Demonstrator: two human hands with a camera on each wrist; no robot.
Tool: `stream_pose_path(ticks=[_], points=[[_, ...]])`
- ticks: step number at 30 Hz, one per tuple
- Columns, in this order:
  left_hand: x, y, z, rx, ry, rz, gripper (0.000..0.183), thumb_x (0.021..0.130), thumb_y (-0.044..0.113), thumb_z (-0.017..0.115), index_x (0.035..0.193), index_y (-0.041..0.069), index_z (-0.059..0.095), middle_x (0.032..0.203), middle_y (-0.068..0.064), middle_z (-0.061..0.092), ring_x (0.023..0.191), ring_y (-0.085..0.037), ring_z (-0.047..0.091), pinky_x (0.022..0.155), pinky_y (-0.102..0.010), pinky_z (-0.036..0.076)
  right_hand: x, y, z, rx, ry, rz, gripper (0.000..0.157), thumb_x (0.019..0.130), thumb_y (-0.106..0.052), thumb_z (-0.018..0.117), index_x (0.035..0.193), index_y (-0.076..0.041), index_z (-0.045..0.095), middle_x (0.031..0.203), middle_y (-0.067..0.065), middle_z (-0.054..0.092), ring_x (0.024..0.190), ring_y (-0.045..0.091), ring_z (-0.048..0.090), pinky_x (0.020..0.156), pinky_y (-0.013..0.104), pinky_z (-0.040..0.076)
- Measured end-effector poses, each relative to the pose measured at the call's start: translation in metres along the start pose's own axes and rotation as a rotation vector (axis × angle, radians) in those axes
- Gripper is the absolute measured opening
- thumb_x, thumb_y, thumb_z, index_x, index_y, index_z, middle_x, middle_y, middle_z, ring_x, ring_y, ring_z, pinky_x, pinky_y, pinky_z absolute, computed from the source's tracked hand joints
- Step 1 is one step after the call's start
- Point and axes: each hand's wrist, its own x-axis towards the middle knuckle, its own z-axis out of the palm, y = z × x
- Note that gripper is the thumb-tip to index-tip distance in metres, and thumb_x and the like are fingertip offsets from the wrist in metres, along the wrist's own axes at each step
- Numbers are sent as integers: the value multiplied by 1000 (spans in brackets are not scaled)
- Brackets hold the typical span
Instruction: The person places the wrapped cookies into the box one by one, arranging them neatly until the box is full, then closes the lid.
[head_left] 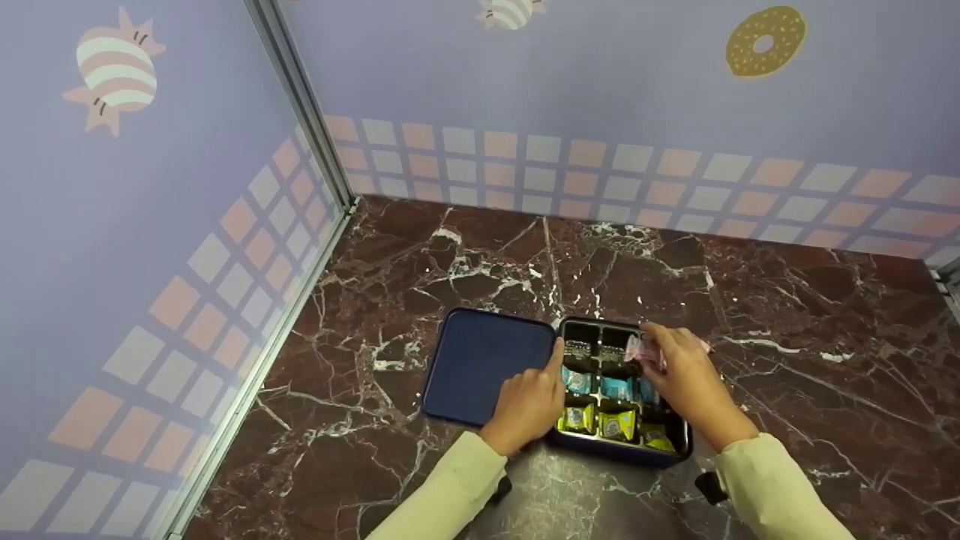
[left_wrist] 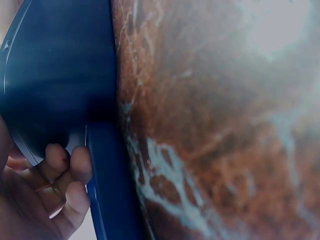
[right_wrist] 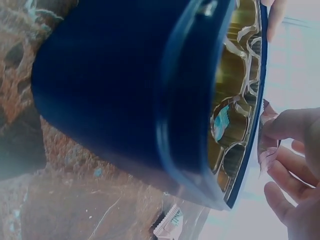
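A dark blue tin box (head_left: 622,451) holds a divided tray. Yellow-wrapped candies (head_left: 617,424) fill the near row, and blue-wrapped candies (head_left: 616,388) the middle row. Over the far right compartments, my right hand (head_left: 686,375) pinches a pink-wrapped candy (head_left: 637,350) between thumb and fingers. The same candy (right_wrist: 268,145) shows beside the rim in the right wrist view. My left hand (head_left: 531,401) rests at the tin's left side, index finger stretched along the rim and the other fingers loosely bent. Its thumb is hidden in the head view.
The blue lid (head_left: 491,367) lies flat to the left, against the tin. Another pink-wrapped candy (right_wrist: 171,224) lies on the marbled surface (head_left: 420,300) beyond the tin's right side. Patterned panels (head_left: 622,90) stand at the back and left.
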Motion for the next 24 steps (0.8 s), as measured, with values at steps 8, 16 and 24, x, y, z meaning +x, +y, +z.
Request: stream_pose_path(ticks=[8, 16, 24], points=[[-1, 0, -2, -12, -20, 0, 53, 100, 20, 39, 151, 10, 33, 46, 4, 38, 38, -11, 29, 37, -26, 21, 5, -3, 6, 3, 31, -70, 50, 68, 7, 80, 115, 2, 63, 91, 18, 66, 86, 31, 58, 75, 44, 50], [0, 0, -1, -7, -32, -1, 54, 100, 21, 39, 152, 10, 31, 46, 5, 35, 38, -10, 28, 37, -27, 21, 9, -8, 9, -30, -23, -23, 48, 71, 2, 80, 116, 0, 64, 96, 17, 68, 92, 33, 59, 78, 48, 50], [0, -1, 0, -9, -25, -5, 54, 100, 20, 40, 152, 10, 31, 46, 6, 34, 39, -10, 29, 37, -26, 24, 11, -13, 12, -85, -88, 46, 47, 74, -4, 78, 118, -6, 63, 107, 14, 70, 98, 34, 58, 78, 51, 47]])
